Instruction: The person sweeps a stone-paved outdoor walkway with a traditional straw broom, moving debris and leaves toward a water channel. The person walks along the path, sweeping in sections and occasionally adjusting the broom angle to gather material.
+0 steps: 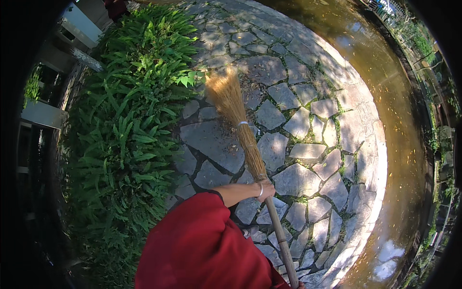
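Note:
A straw broom [254, 155] with a long wooden handle slants across the paving, its flared bristles up by the ferns. My left hand [266, 190], with a light bracelet at the wrist, is wrapped around the handle just below the bound straw. Only a sliver of my right hand [301, 285] shows at the bottom edge, against the lower handle; the rest is cut off. Dry leaves [231, 144] lie scattered on the stones beside the bristles. A red sleeve [191, 242] covers much of the lower view.
Dense green ferns [130, 133] border the irregular stone path [297, 178] on the left. On the right, a pale stone edge [379, 151] curves along brown water [400, 144]. Part of a person in dark red [116, 9] appears at the top left, near a tree trunk [86, 59].

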Tool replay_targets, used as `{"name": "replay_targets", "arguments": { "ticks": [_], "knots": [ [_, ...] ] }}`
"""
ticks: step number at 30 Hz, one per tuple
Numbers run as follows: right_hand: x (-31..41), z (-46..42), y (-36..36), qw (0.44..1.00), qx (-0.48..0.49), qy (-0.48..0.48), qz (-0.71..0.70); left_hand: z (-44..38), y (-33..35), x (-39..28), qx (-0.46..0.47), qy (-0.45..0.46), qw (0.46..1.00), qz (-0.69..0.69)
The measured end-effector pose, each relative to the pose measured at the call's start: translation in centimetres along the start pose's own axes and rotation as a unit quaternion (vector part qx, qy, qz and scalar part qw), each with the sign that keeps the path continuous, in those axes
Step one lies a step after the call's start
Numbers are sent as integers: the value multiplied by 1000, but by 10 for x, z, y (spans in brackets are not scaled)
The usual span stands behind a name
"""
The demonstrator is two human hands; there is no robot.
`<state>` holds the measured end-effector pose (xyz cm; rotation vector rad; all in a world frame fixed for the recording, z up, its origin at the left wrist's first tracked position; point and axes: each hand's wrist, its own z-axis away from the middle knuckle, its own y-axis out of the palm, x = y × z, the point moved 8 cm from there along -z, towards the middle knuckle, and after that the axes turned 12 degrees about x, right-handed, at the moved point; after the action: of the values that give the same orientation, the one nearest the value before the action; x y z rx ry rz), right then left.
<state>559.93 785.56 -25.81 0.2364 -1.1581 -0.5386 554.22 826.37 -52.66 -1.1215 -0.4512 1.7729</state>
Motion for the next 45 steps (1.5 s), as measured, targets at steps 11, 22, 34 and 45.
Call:
{"name": "replay_targets", "arguments": {
  "ticks": [11, 22, 34, 45],
  "knots": [
    [-57, -26, 40, 980, 138, 88, -117, 105, -15, 25, -152, -97, 982, 58],
    [-85, 52, 18, 998, -38, -3, -52, -15, 26, 59, 44, 4, 998, -47],
    [154, -46, -56, 993, 70, -63, -66, 29, -27, -184, -167, 74, 976, 117],
    [114, 39, -56, 997, -3, -70, 19, -1, 82, -169, 88, 19, 995, 46]
  ]
}}
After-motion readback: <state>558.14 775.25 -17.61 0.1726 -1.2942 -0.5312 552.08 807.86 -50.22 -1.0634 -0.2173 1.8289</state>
